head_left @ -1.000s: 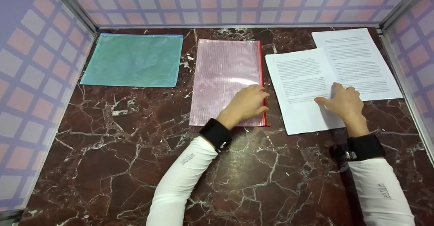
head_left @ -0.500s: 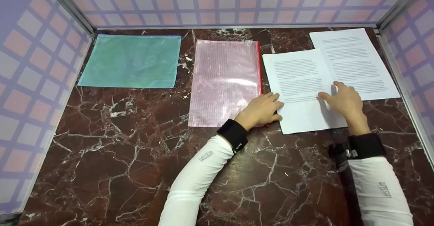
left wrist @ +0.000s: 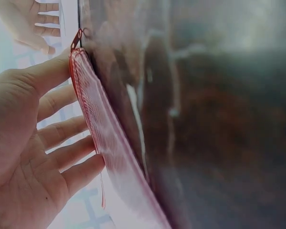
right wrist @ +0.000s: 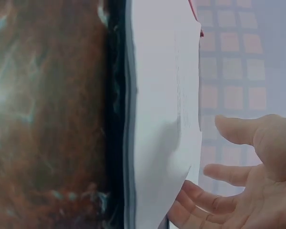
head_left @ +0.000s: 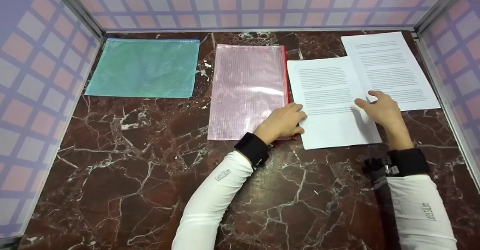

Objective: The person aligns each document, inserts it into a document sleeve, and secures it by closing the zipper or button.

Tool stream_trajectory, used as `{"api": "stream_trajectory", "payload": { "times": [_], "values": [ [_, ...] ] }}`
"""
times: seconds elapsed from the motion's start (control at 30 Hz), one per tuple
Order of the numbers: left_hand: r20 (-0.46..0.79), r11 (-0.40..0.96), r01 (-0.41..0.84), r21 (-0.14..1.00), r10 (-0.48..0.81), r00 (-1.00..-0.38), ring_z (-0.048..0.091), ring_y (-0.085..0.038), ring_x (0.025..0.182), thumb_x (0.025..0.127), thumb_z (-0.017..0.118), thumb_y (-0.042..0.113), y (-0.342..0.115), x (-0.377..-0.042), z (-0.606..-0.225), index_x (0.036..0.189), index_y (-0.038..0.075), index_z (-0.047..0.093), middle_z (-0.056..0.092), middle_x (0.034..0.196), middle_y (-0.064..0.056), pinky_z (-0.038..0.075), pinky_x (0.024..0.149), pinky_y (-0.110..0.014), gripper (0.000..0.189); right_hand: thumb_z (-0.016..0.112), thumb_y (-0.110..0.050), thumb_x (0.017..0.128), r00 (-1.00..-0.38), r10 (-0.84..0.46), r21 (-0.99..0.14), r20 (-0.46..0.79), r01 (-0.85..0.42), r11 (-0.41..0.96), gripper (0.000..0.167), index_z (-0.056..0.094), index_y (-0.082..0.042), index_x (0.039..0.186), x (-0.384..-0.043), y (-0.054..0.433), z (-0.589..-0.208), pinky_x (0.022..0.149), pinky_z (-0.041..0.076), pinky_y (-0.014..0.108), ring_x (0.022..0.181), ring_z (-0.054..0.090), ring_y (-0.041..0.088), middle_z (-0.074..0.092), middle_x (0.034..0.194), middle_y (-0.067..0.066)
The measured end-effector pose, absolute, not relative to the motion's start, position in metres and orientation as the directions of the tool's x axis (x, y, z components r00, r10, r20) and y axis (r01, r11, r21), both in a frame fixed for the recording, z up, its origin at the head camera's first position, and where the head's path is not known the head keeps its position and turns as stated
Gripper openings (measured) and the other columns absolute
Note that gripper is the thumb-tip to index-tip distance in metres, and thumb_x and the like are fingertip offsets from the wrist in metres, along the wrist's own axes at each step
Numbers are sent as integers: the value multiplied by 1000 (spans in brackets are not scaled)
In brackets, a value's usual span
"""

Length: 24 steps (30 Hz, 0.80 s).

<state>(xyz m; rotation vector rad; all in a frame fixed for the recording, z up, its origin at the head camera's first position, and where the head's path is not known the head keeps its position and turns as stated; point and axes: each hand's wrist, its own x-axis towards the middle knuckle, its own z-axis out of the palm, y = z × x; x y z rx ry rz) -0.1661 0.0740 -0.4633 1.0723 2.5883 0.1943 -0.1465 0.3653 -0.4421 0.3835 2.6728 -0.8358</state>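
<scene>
In the head view my left hand [head_left: 283, 122] reaches across the red-zipped edge of a pink mesh zip pouch [head_left: 245, 88]. Its fairly straight fingers come right up to the left side of a stack of printed paper [head_left: 330, 126]. The left wrist view shows these fingers along the pouch's zipper [left wrist: 77, 45], the thumb near its pull. At the stack's right side is my right hand [head_left: 382, 109], thumb spread and raised over the sheets. From the right wrist view, some of its fingers [right wrist: 195, 195] are at the paper's edge, the thumb apart from it.
Behind and to the right, a second stack of printed paper [head_left: 393, 66] lies partly under the front one. A green mesh pouch [head_left: 144, 68] with a blue edge lies at the back left. Checkered panels [head_left: 258, 6] border the dark marble-look table [head_left: 150, 190].
My left hand has moved right from over the pouch to the paper's left side, then slightly back. The front stack has shifted a little left, against the pouch's zip. The right hand has barely moved.
</scene>
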Motion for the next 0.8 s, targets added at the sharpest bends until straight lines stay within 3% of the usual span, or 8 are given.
{"api": "stream_trajectory", "payload": {
  "times": [0.13,0.2,0.3,0.4,0.47,0.53,0.63,0.8],
  "values": [
    [-253,706,664,246,708,-660,36,-25,148,95,64,42,71,-166,-463,137,20,58,41,157,-6,45,114,-40,48,40,-61,98,-908,154,-547,-389,362,755,88,19,3,155,-145,369,-442,104,42,66,130,43,56,37,145,43],
    [-253,705,665,245,709,-658,37,-25,148,94,64,43,70,-167,-463,137,20,59,42,157,-5,46,113,-40,49,40,-60,98,-904,152,-570,-399,374,731,88,19,3,156,-144,371,-443,102,47,62,129,45,55,35,147,43],
    [-254,703,667,247,711,-656,37,-26,148,94,65,43,68,-167,-463,137,20,59,42,157,-5,47,113,-41,49,41,-60,98,-897,150,-607,-415,396,689,87,19,1,156,-142,374,-444,89,57,46,125,49,52,35,148,41],
    [-254,701,667,253,713,-653,36,-26,148,93,66,43,67,-168,-463,136,20,60,42,157,-5,46,114,-41,49,43,-60,97,-888,152,-633,-434,420,651,87,19,0,157,-141,375,-445,80,57,33,124,50,48,35,149,40],
    [-255,700,666,258,714,-652,36,-27,148,93,66,43,67,-168,-463,136,20,60,41,157,-6,45,114,-42,49,43,-62,97,-881,154,-639,-448,436,634,88,19,-2,157,-141,375,-446,85,55,36,129,47,48,31,152,38],
    [-251,698,666,263,716,-652,36,-26,148,93,66,43,67,-168,-463,135,20,60,42,157,-6,45,114,-42,49,44,-64,95,-874,152,-647,-461,448,617,90,18,-4,158,-142,376,-446,99,50,48,137,38,50,23,157,36],
    [-249,697,665,267,717,-651,37,-24,147,92,66,44,66,-168,-462,135,20,60,42,157,-6,45,114,-41,49,44,-68,93,-861,132,-668,-491,469,578,94,14,-8,159,-144,377,-447,115,31,63,147,21,52,5,164,31],
    [-246,694,667,271,720,-649,38,-22,146,92,67,43,64,-168,-462,134,20,61,43,157,-6,44,115,-39,49,46,-70,91,-825,97,-708,-557,533,463,99,2,-15,160,-146,378,-450,119,24,64,152,11,48,-8,167,21]
  ]
}}
